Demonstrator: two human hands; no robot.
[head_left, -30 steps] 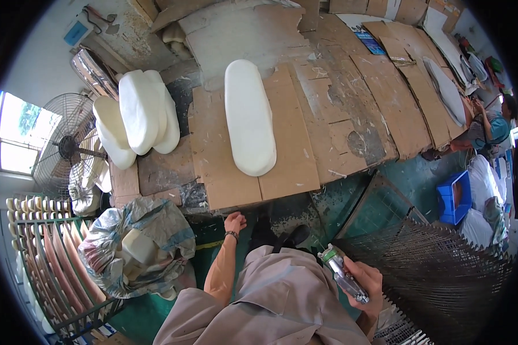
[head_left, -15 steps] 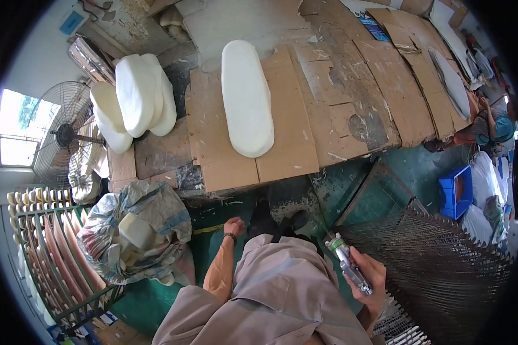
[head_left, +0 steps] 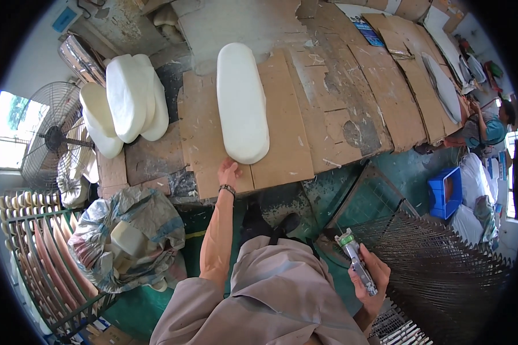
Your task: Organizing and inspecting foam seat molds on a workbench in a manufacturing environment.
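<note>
A long white oval foam pad (head_left: 241, 103) lies on cardboard sheets (head_left: 282, 144) that cover the workbench. My left hand (head_left: 228, 171) reaches forward with fingers spread to the near end of the pad, at the cardboard's front edge; a dark band sits on its wrist. Low at my right side, my right hand (head_left: 369, 277) grips a grey metal spray gun (head_left: 355, 260) with a green cap, held above a black wire rack (head_left: 443, 270).
Several more white foam pads (head_left: 126, 100) are stacked at the bench's left end. A cage fan (head_left: 52, 138) stands left, a rack of curved boards (head_left: 35, 264) and a plastic-wrapped bundle (head_left: 126, 236) below it. A seated person (head_left: 483, 129) and a blue crate (head_left: 445, 192) are right.
My left hand has gone up from beside my body to the near end of the white pad. The right hand with the spray gun stayed low at my side.
</note>
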